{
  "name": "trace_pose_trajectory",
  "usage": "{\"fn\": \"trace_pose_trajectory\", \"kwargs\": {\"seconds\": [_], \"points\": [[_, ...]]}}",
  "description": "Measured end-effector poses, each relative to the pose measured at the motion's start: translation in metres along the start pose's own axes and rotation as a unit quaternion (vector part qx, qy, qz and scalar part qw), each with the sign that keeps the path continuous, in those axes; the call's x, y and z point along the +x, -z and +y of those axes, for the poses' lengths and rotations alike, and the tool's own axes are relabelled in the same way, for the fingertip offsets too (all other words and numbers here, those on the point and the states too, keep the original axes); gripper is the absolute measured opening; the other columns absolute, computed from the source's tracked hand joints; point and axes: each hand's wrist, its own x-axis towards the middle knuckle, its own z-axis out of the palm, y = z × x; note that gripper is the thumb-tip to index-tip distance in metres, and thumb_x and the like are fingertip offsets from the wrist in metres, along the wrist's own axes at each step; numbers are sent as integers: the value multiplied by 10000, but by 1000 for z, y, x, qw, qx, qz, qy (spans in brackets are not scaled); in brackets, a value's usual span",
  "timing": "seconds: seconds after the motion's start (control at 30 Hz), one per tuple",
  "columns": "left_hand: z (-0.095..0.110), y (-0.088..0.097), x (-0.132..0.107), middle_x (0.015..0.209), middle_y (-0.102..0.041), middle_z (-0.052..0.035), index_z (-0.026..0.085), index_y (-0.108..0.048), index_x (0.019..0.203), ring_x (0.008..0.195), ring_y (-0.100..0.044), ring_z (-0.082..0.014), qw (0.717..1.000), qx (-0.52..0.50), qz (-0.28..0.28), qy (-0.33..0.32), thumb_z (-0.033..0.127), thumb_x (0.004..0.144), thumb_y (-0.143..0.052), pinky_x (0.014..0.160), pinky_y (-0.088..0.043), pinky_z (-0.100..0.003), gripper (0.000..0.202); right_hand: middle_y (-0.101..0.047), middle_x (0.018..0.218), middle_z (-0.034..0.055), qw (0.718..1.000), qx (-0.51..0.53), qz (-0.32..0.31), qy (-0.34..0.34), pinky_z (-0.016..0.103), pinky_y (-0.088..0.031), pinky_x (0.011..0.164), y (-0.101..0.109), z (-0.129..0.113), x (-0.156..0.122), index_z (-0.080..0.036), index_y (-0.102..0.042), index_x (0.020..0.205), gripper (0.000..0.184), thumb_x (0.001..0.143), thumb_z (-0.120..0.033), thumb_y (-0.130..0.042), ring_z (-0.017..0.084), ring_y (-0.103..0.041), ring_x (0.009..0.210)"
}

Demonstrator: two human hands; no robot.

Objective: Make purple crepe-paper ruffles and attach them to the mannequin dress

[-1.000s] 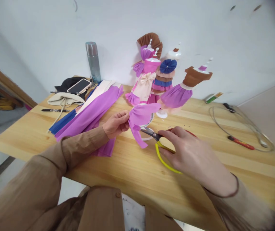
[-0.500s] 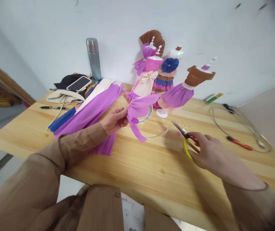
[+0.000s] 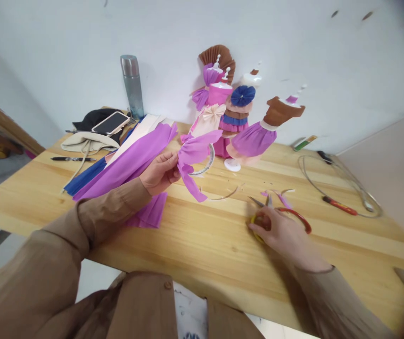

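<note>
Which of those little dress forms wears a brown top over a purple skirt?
The rightmost dress form; the others show a pink top, a purple top and a blue flower instead.

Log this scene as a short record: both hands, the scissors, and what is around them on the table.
left hand: left hand pinching a cut purple piece, held up above the table
right hand: right hand with fingers curled at the yellow handle of the scissors
scissors: blades parted, red handle outside the grasp
beside left forearm: purple strips, blue strip
back left: flask, phone
back middle: several dressed forms, one with a brown bodice
right side: cable, red-handled tool
</note>
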Motion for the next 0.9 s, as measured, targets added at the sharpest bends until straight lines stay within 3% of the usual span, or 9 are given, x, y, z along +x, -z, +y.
{"fn": "trace_pose_trajectory", "kwargs": {"seconds": [0.13, 0.3, 0.37, 0.43, 0.53, 0.6, 0.73, 0.8, 0.9], "points": [[0, 0, 1, 546, -576, 41, 128, -591, 647, 433, -487, -28, 1000, -9, 0, 10, 291, 691, -832, 412, -355, -124, 294, -684, 725, 46, 996, 36, 39, -67, 314, -448, 605, -6, 13, 0, -205, -603, 850, 187, 739, -355, -590, 216, -654, 662], [2, 0, 2, 538, -579, 39, 128, -592, 633, 417, -473, -28, 1000, -9, -4, 6, 304, 651, -858, 388, -329, -123, 320, -602, 547, -9, 993, 40, 70, -88, 279, -394, 484, -2, 3, -1, -218, -573, 792, 104, 699, -264, -576, 183, -586, 501], [3, 0, 2, 545, -584, 38, 129, -596, 631, 431, -485, -30, 1000, -7, -1, 1, 300, 634, -864, 400, -344, -123, 319, -591, 566, -5, 988, 55, 136, -39, 281, -415, 495, 0, -16, -8, -204, -600, 855, 139, 772, -310, -564, 177, -585, 510], [3, 1, 2, 559, -592, 37, 132, -603, 637, 449, -496, -30, 1000, -2, -2, -5, 316, 625, -870, 418, -361, -123, 324, -617, 641, 9, 982, 79, 165, 46, 279, -449, 513, 0, -44, -18, -162, -632, 1078, 292, 829, -278, -530, 161, -586, 510], [4, 1, 3, 573, -605, 35, 137, -617, 645, 458, -497, -33, 1000, 4, -9, -14, 364, 584, -895, 423, -363, -128, 364, -689, 902, 100, 968, 119, 78, 205, 273, -523, 629, -12, -89, -27, -128, -601, 1282, 469, 838, -123, -452, 156, -646, 648], [3, 1, 3, 569, -605, 37, 137, -623, 645, 454, -487, -32, 1000, 4, -7, -16, 376, 547, -913, 419, -357, -130, 388, -699, 1046, 145, 965, 111, -2, 237, 267, -529, 642, -25, -112, -23, -114, -631, 1262, 509, 784, -71, -460, 162, -665, 703], [3, 1, 1, 546, -582, 44, 134, -623, 645, 451, -484, -36, 1000, 2, -9, -15, 356, 530, -919, 413, -348, -133, 387, -737, 909, 114, 989, 75, -11, 126, 274, -517, 705, -42, -119, 10, -128, -719, 1030, 360, 754, -78, -493, 190, -678, 753], [4, 1, 0, 549, -583, 42, 133, -616, 646, 454, -491, -39, 1000, 1, -13, -15, 340, 549, -909, 412, -346, -135, 371, -737, 820, 135, 997, 50, 16, 61, 303, -498, 670, -39, -100, 26, -108, -728, 926, 292, 766, -110, -483, 218, -672, 716], [5, 0, 0, 545, -577, 41, 132, -595, 645, 443, -483, -34, 1000, -2, -15, -11, 323, 630, -865, 406, -330, -134, 331, -721, 707, 141, 998, 8, 50, -39, 320, -459, 569, -27, -59, 36, -70, -733, 961, 319, 772, -183, -503, 243, -654, 618]]}}
